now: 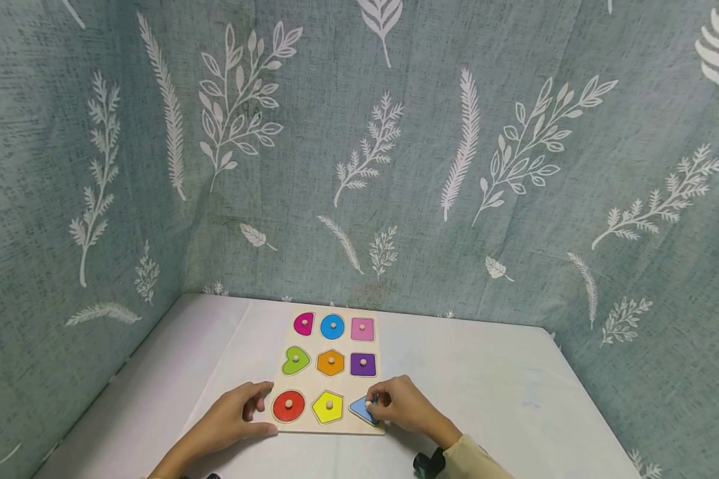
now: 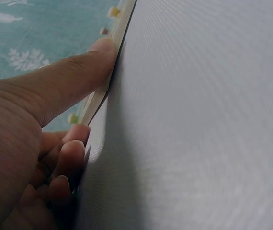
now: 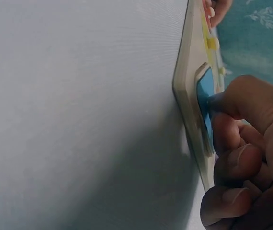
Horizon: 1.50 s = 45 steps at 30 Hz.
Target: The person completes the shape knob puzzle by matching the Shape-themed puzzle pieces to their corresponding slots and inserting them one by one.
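Note:
A wooden peg puzzle board [image 1: 309,379] lies on the table with colourful knobbed shapes in it. My right hand [image 1: 404,402] pinches the small knob of a blue triangle piece [image 1: 361,410] at the board's near right corner. In the right wrist view the triangle piece [image 3: 205,96] stands proud of the board's surface, its pale wooden edge showing. My left hand [image 1: 234,414] holds the near left corner of the board, thumb against the near edge and fingers at the left side. Beside that hand are a red circle [image 1: 289,406] and a yellow pentagon [image 1: 327,407].
Farther up the board sit a green heart [image 1: 296,360], an orange hexagon [image 1: 331,362], a purple square [image 1: 363,364] and, behind them, a magenta, a blue and a pink piece. A white-covered table [image 1: 485,379] meets a leaf-patterned teal curtain [image 1: 419,199] behind and at both sides.

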### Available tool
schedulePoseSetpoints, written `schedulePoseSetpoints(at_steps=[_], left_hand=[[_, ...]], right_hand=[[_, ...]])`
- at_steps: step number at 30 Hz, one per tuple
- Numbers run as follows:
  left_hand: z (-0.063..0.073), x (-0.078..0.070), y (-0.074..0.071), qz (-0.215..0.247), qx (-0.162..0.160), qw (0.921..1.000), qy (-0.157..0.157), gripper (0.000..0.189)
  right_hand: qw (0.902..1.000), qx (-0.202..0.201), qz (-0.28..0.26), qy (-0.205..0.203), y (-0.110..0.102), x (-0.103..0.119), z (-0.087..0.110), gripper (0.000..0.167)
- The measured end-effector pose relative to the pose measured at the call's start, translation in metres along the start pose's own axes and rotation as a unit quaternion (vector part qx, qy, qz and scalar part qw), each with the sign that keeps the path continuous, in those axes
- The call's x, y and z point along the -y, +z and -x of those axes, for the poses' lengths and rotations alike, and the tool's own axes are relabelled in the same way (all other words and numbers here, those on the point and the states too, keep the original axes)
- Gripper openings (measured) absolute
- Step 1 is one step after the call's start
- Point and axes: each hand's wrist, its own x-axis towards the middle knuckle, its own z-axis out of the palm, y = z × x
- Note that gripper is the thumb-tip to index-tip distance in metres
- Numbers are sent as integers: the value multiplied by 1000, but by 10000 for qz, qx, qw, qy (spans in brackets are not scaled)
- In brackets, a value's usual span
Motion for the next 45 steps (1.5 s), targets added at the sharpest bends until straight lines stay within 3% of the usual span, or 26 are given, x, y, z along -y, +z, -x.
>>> schedulePoseSetpoints(at_steps=[10, 30, 37, 45], left_hand=[[-1, -3, -1, 7, -32, 10000, -3, 86], [3, -4, -2, 17, -40, 9998, 185, 85], [1, -3, -1, -16, -10, 10000, 36, 86], [0, -1, -1, -53, -19, 9999, 93, 86]], right_hand=[[9997, 26, 155, 192, -4, 6, -2, 10], [9987, 200, 429, -169, -8, 14, -5, 15], [9967, 266, 730, -223, -9, 16, -8, 14], [9957, 264, 870, -174, -10, 19, -9, 12]])
